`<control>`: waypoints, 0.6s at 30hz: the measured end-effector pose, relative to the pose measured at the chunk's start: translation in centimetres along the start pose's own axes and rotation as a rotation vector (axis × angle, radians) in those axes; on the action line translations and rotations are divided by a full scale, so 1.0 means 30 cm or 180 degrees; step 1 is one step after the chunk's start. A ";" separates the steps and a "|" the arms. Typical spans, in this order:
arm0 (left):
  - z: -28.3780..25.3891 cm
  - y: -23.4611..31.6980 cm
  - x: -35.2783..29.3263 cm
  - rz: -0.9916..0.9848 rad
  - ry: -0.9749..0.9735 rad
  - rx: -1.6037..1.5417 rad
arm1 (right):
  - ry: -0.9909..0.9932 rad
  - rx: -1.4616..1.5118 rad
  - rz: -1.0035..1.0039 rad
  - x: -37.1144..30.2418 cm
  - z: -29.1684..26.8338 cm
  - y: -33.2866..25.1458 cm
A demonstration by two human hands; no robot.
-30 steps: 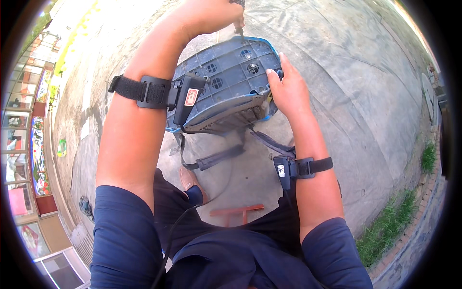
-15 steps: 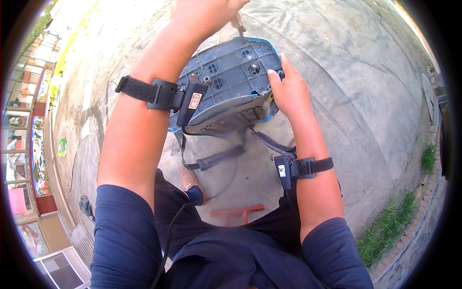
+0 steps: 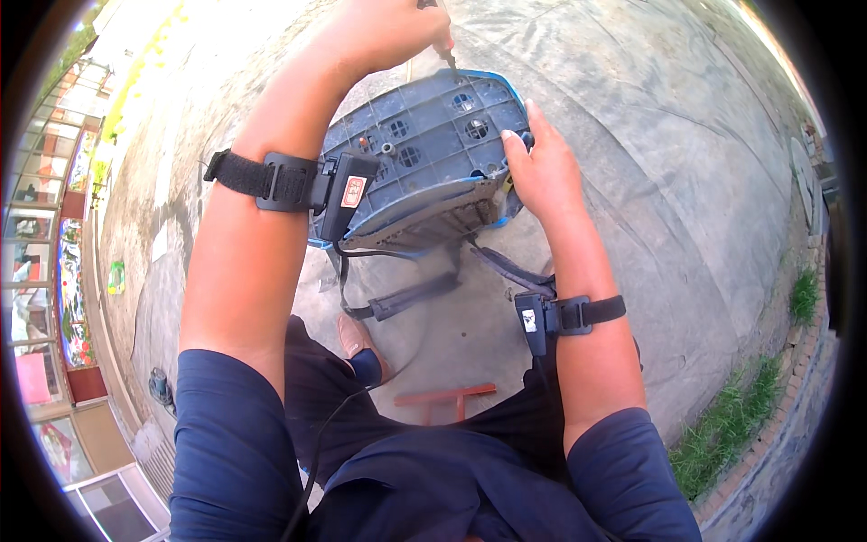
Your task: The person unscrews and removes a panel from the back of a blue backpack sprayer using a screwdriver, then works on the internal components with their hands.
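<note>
A blue-rimmed, strapped plastic case that looks like a knapsack sprayer (image 3: 433, 117) lies with its grey, ribbed underside facing up in front of me. My left hand (image 3: 384, 38) is closed at its far side around a slim tool that looks like a screwdriver (image 3: 450, 61). The tool's tip meets the case's far edge near the right corner; most of its handle is hidden in the fist. My right hand (image 3: 549, 172) grips the case's right edge, thumb over the underside and fingers along the outer side. Dark shoulder straps (image 3: 411, 296) hang from the near side.
Below the case are my shoe (image 3: 354, 339) and a red metal bar frame (image 3: 445, 396). Grey sheeting (image 3: 668, 181) covers the ground. Grass (image 3: 741, 425) and a brick edge run along the right; a windowed building front (image 3: 41, 262) stands left.
My left hand has turned and shifted slightly left, its forearm moving left too, while the tool's tip stays at the same corner. My right hand and the case hold still.
</note>
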State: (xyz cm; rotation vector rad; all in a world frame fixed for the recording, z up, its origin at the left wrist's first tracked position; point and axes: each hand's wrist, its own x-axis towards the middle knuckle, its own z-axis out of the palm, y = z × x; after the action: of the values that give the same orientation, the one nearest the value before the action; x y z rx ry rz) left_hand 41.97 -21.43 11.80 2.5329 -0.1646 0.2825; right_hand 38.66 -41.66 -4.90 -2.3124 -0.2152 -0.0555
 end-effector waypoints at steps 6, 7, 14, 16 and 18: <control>-0.013 0.020 -0.022 0.0233 0.0134 0.0669 | -0.0069 0.0017 0.0071 0.002 -0.001 0.003; -0.013 0.025 -0.025 0.0257 0.0237 0.1050 | -0.0030 0.0006 0.0031 0.003 0.005 0.004; 0.016 -0.013 0.014 0.0178 -0.0475 -0.0594 | -0.0071 0.0052 0.0078 0.003 -0.001 0.007; 0.014 0.018 0.001 0.0043 0.0536 0.1127 | -0.0061 0.0002 0.0066 0.003 -0.003 0.003; 0.000 0.036 -0.018 0.0128 0.0453 0.0975 | -0.0055 -0.0052 0.0056 0.002 -0.003 0.003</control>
State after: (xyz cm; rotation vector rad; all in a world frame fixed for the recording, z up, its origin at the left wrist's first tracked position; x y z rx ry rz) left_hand 41.25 -22.29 12.27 2.8004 -0.1243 0.5385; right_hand 38.74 -41.78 -4.89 -2.3314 -0.2038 -0.0287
